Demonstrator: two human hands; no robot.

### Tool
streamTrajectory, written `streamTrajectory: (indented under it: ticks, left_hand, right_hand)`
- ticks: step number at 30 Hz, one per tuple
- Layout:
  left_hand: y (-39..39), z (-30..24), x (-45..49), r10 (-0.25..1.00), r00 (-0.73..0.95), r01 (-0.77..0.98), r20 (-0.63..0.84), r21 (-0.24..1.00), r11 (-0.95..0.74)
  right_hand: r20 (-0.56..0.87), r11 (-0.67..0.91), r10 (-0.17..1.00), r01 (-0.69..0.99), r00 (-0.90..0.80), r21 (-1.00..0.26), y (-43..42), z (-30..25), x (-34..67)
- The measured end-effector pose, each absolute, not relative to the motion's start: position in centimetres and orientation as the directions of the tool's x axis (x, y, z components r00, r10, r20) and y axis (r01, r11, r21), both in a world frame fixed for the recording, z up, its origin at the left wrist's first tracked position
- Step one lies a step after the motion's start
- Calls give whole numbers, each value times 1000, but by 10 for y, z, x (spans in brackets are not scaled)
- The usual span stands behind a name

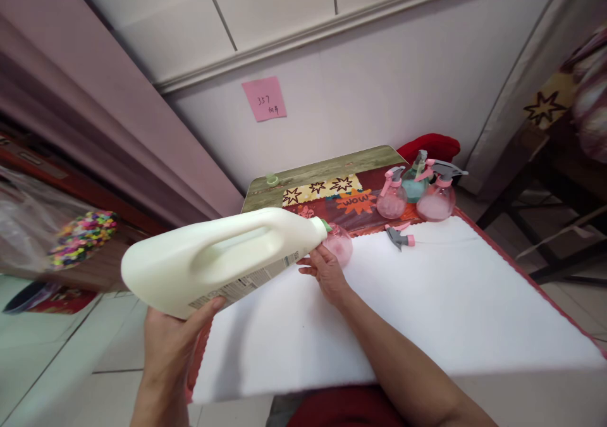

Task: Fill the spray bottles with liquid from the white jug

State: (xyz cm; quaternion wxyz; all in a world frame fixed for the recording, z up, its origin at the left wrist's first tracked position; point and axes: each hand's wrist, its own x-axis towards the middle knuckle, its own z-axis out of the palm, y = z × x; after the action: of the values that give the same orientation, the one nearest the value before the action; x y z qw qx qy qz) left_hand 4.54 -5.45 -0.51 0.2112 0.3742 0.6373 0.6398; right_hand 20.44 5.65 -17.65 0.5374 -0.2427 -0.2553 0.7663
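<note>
A large cream-white detergent jug (227, 250) with a moulded handle and a green spout is tilted nearly on its side over the table. My left hand (177, 332) grips its base from below, thumb along the label. Near the jug's neck, my right hand (327, 272) has its fingers curled under and against it. The spout meets the mouth of a round pink bottle (340, 247) standing on the white cloth; the exact contact is partly hidden. To the right lies a detached grey-and-pink spray head (401, 237) with a thin tube.
Two pink spray bottles (391, 198) and a teal spray bottle (416, 188) stand at the table's back right. A small green cap (272, 179) sits at the back left. White cloth (379, 307) covers the front. A red stool (431, 145) is behind the table.
</note>
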Motion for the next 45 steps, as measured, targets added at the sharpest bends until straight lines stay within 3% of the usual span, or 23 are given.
streamTrajectory:
  ticks: [45]
  left_hand:
    - [-53, 1, 45, 723, -672, 205, 159, 978, -24]
  right_hand:
    - [-104, -299, 944, -686, -312, -664, 56, -174, 206]
